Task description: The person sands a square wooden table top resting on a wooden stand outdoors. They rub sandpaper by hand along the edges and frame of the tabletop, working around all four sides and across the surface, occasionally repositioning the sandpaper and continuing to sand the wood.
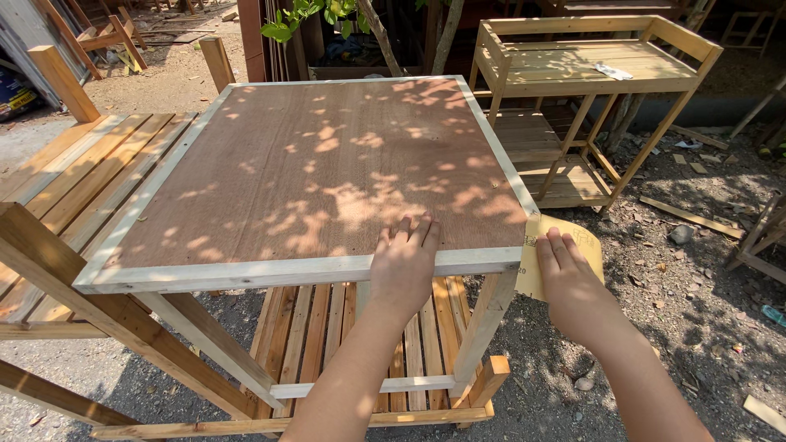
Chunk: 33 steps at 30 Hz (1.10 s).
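A wooden table with a reddish plywood top (327, 164) and a pale wooden rim (270, 272) stands before me. My left hand (403, 262) lies flat over the near edge of the top, fingers spread on the plywood, holding nothing. My right hand (573, 286) presses a yellow sheet of sandpaper (569, 237) against the table's near right corner and side. A slatted lower shelf (327, 327) shows beneath the top.
A second pale wooden stand with shelves (573, 65) is at the back right. Slatted wooden frames (74, 172) lie to the left. Gravel ground with wood scraps (696, 217) spreads on the right. A small tree (385, 33) stands behind the table.
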Each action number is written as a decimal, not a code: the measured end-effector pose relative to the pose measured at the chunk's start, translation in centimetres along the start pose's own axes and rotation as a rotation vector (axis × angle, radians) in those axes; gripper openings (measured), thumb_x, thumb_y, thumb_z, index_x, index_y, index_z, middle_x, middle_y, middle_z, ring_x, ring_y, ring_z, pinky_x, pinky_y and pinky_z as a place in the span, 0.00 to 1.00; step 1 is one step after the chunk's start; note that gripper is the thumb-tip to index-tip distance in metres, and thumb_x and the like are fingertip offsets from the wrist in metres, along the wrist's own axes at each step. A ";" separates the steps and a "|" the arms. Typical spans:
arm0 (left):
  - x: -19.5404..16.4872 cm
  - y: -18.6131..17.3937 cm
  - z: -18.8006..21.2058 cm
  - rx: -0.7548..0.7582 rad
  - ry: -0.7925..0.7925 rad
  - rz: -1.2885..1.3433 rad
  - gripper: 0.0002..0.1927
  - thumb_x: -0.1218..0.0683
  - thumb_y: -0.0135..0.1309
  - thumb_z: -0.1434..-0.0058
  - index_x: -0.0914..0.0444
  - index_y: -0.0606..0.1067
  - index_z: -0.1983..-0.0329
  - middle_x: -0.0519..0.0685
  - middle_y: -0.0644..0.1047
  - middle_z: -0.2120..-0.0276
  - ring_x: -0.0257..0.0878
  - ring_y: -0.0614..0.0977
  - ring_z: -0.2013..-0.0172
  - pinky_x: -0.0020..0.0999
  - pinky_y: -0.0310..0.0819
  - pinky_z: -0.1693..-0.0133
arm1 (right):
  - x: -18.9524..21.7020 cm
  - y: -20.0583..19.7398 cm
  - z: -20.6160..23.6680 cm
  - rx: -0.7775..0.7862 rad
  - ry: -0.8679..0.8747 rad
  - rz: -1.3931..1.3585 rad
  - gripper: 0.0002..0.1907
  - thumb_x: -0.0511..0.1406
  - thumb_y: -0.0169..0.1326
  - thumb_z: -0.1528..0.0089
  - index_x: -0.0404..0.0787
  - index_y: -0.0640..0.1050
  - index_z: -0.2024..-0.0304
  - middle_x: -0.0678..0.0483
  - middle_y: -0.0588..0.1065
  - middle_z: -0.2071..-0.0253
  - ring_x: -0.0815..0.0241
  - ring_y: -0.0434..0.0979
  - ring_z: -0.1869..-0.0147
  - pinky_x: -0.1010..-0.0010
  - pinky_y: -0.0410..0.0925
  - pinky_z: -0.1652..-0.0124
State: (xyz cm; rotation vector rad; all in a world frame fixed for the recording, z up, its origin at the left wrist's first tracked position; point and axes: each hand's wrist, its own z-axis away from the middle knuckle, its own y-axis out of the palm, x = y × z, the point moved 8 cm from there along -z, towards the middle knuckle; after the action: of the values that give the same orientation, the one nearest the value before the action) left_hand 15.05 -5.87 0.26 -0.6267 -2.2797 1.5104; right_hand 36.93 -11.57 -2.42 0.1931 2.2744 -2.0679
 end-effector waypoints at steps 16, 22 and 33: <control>0.1 -0.4 0.3 -0.057 0.012 -0.007 0.35 0.62 0.56 0.45 0.59 0.67 0.32 0.49 0.68 0.33 0.48 0.69 0.34 0.55 0.61 0.35 | -0.9 0.1 -3.3 0.154 0.114 -0.165 0.46 0.17 0.39 0.45 0.41 0.46 0.25 0.48 0.41 0.21 0.54 0.38 0.18 0.63 0.46 0.26; -0.1 -0.7 0.4 -0.025 0.014 -0.040 0.38 0.62 0.57 0.47 0.59 0.65 0.31 0.48 0.66 0.31 0.47 0.67 0.32 0.53 0.62 0.35 | 0.2 -0.2 1.0 -0.056 0.011 -0.113 0.46 0.20 0.43 0.48 0.34 0.49 0.26 0.39 0.44 0.22 0.46 0.45 0.20 0.60 0.52 0.27; -0.1 -1.0 0.4 -0.031 0.006 0.047 0.36 0.62 0.55 0.47 0.60 0.65 0.32 0.48 0.66 0.31 0.49 0.67 0.33 0.57 0.61 0.36 | -0.6 0.1 -1.4 0.061 0.055 -0.122 0.44 0.21 0.42 0.45 0.37 0.49 0.26 0.43 0.43 0.22 0.47 0.42 0.18 0.61 0.50 0.27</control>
State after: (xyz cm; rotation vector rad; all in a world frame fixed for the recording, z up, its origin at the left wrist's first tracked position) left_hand 14.75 -6.59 1.04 -0.6974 -2.3036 1.4945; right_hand 37.59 -10.20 -2.34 0.1176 2.3105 -2.2204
